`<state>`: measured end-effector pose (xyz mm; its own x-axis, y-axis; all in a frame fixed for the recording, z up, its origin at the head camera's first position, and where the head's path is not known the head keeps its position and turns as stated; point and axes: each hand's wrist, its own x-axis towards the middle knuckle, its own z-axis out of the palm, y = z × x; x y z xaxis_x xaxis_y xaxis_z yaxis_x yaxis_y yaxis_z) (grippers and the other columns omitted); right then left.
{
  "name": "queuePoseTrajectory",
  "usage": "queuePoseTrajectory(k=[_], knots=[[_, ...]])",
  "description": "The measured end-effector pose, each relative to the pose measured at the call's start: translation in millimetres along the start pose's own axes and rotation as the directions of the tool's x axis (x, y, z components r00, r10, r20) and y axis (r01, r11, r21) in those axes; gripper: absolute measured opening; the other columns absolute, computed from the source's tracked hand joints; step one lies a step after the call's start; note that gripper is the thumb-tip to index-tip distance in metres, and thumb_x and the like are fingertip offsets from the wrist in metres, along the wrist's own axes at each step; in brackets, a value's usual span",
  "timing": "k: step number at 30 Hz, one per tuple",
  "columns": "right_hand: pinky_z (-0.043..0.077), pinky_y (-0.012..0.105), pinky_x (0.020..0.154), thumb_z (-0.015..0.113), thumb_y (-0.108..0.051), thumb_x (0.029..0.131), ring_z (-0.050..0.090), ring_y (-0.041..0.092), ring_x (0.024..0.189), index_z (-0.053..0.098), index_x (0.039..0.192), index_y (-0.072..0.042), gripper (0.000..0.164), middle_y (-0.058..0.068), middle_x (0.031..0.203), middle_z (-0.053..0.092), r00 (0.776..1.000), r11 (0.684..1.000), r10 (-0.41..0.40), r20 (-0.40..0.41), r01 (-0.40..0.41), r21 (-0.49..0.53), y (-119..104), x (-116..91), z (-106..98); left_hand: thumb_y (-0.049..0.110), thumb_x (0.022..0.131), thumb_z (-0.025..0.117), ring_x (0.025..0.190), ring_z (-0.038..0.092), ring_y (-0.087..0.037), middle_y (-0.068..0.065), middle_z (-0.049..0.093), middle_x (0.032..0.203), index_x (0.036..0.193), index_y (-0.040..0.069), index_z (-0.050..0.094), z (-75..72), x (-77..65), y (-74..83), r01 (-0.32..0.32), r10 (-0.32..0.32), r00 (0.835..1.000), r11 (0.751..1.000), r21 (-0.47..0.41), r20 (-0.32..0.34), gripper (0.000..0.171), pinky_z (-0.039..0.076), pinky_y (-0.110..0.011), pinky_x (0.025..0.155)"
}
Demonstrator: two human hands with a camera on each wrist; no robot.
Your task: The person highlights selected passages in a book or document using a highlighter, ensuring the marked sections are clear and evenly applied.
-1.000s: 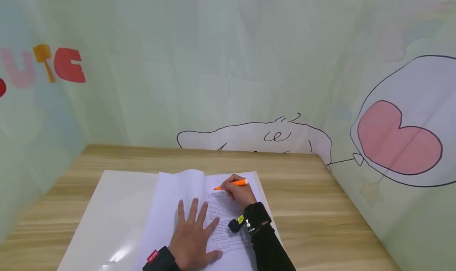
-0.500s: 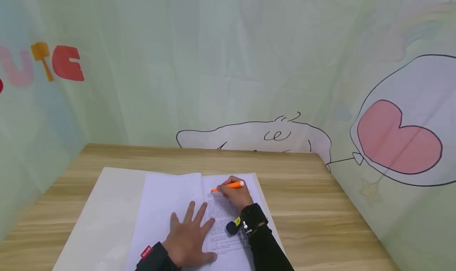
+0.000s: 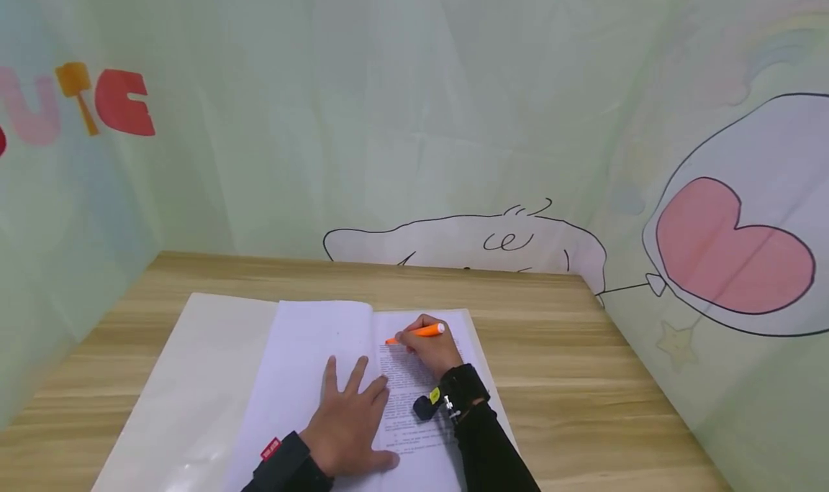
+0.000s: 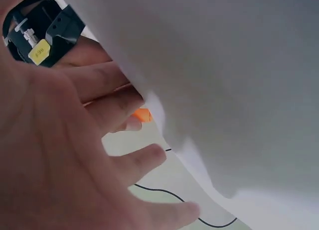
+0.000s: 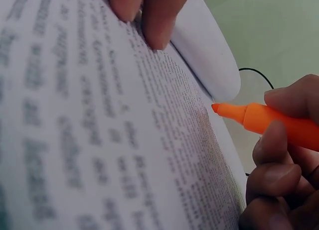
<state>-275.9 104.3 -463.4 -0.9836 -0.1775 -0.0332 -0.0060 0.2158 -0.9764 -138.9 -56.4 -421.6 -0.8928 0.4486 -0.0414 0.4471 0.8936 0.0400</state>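
A bound document [image 3: 324, 326] lies spread on the table, a blank white page on its left and a printed page [image 5: 164, 125] on its right. My left hand [image 3: 348, 424] rests across the fold with fingers apart, some fingertips reaching the print. An orange highlighter [image 5: 266, 121] with a bare chisel tip is pinched by my right hand [image 3: 435, 348]. Its tip points left, close over the first printed lines near the fold. In the left wrist view the white page [image 4: 214, 90] bulges beside my left hand's fingers, and only a bit of the highlighter [image 4: 143, 114] shows.
A glossy pale cover [image 3: 181, 398] extends to the left of the pages. Around it is the wood-grain table [image 3: 557, 377], backed by a pale green printed curtain [image 3: 388, 118]. Black wrist straps with a camera [image 3: 425, 407] sit over the right page.
The highlighter tip has shifted slightly left and stays near the top of the print. The left page, curled up at first, lies flatter. My left hand's fingers have shifted a little on the page.
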Motion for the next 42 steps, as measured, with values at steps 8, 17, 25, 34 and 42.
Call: queuePoseTrajectory(k=[8,17,25,34,42], knots=[[0.043,0.023,0.053,0.079,-0.015,0.084,0.054,0.014,0.057,0.066,0.078,-0.006,0.017,-0.002,0.061,0.062,1.000,0.998,-0.017,-0.001,0.017,-0.060,-0.5,-0.3,3.3,0.076,0.069,0.068,0.137,0.038,-0.045,-0.008,0.064,0.129,0.122,0.006,0.068,2.6,-0.3,3.9,0.003,0.004,0.997,0.996,0.092,-0.080,0.088,0.015,-0.082,0.105],[0.042,0.022,0.048,0.078,-0.009,0.084,0.054,0.011,0.053,0.062,0.072,-0.005,0.020,-0.003,0.057,0.059,0.995,0.984,-0.101,-0.013,0.098,-0.151,-6.9,1.3,6.3,0.075,0.069,0.069,0.134,0.040,-0.043,-0.009,0.063,0.129,0.124,0.005,0.067,1.0,1.7,4.8,0.011,-0.006,0.998,0.997,0.073,-0.067,0.088,0.017,-0.082,0.105],[0.040,0.020,0.046,0.079,-0.010,0.083,0.054,0.011,0.052,0.062,0.071,-0.004,0.021,-0.004,0.056,0.058,0.996,0.986,-0.092,-0.010,0.090,-0.142,-6.4,0.5,6.5,0.071,0.070,0.071,0.130,0.041,-0.039,-0.010,0.062,0.128,0.125,0.004,0.066,-0.3,1.9,4.4,0.012,-0.010,0.999,0.999,0.045,-0.037,0.087,0.019,-0.081,0.105],[0.039,0.021,0.046,0.079,-0.009,0.083,0.054,0.011,0.052,0.061,0.070,-0.005,0.022,-0.004,0.056,0.058,0.996,0.990,-0.084,-0.021,0.081,-0.117,-6.5,1.4,4.2,0.068,0.070,0.073,0.127,0.042,-0.036,-0.010,0.061,0.125,0.123,0.002,0.066,-1.4,3.4,3.5,-0.001,0.002,0.999,0.999,0.032,-0.050,0.085,0.025,-0.076,0.106],[0.038,0.021,0.045,0.078,-0.010,0.084,0.054,0.013,0.052,0.061,0.070,-0.007,0.023,-0.003,0.056,0.059,0.997,0.988,-0.073,-0.030,0.068,-0.137,-6.7,1.2,3.6,0.066,0.072,0.074,0.130,0.040,-0.037,-0.012,0.059,0.129,0.126,0.001,0.064,0.1,3.5,3.5,0.016,-0.017,1.000,0.999,-0.028,-0.014,0.085,0.026,-0.073,0.108]])
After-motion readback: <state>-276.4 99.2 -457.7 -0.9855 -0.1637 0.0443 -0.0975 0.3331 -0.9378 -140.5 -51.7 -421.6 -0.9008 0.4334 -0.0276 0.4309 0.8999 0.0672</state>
